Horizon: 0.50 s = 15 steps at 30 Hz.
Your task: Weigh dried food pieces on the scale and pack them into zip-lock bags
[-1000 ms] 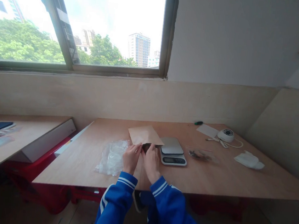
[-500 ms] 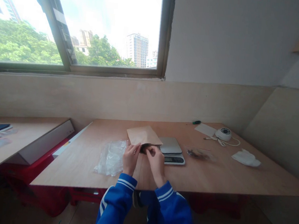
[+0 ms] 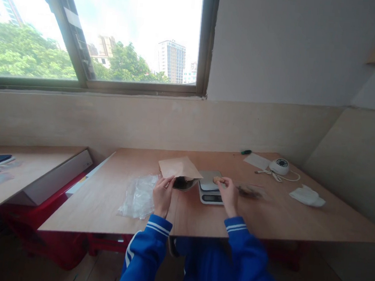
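My left hand [image 3: 162, 194] pinches the near edge of a brown paper bag [image 3: 180, 167], whose mouth gapes toward me and looks dark inside. Between the fingertips of my right hand [image 3: 229, 196] is a small, flat, tan-brown piece [image 3: 217, 180]; its exact kind is too small to make out. That hand hovers over the right side of a digital kitchen scale [image 3: 208, 187] with a silver plate and a dark display. Part of the scale is hidden behind the hand. The bag's right corner reaches the scale's left edge.
Clear plastic bags [image 3: 139, 196] lie left of my left hand. To the right are a plastic bag with dark contents [image 3: 252, 191], a white dome camera [image 3: 280, 167] with its cable, a crumpled white tissue [image 3: 307, 196], a white sheet [image 3: 257, 161] and a green-handled tool [image 3: 246, 152].
My right hand has come out of the bag's mouth and moved right, over the scale, with the tan-brown piece in its fingers. My left hand stays on the bag.
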Each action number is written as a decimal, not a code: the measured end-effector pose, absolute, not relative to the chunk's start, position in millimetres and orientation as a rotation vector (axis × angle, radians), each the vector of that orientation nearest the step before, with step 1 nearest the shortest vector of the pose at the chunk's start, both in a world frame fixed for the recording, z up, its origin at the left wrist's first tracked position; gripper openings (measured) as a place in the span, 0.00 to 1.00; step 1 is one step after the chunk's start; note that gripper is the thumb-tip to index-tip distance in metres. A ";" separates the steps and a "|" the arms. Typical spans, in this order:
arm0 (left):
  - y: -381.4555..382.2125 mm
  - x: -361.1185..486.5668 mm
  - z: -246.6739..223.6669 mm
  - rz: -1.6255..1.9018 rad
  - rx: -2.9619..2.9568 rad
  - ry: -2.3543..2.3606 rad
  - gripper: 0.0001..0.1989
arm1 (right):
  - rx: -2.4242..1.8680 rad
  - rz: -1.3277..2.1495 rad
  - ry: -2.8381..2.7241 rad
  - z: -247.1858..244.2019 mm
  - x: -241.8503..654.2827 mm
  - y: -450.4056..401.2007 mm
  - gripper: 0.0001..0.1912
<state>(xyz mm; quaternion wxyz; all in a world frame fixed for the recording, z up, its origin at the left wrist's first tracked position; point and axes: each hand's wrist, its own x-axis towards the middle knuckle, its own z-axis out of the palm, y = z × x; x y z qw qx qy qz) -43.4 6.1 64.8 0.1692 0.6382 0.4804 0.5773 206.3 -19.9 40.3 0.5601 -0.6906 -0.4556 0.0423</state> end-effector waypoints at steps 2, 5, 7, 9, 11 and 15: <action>5.8 -43.1 67.3 1.656 1.792 1.374 0.11 | -1.693 0.050 -1.167 30.2 208.3 -13.3 0.17; 6.2 -42.8 69.8 1.659 1.772 1.363 0.11 | -1.639 -0.122 -1.191 30.4 190.5 -21.2 0.16; 5.9 -41.1 70.6 1.655 1.759 1.343 0.11 | -1.522 -0.191 -1.240 38.4 167.2 -34.2 0.15; 4.5 -37.9 71.2 1.646 1.735 1.328 0.11 | -1.387 -0.104 -1.436 47.1 139.5 -45.6 0.14; 2.0 -34.4 71.6 1.637 1.710 1.318 0.11 | -1.277 0.008 -1.676 52.3 113.5 -50.1 0.18; -3.0 -32.2 70.7 1.642 1.711 1.287 0.11 | -1.338 0.040 -1.841 52.6 82.9 -38.2 0.25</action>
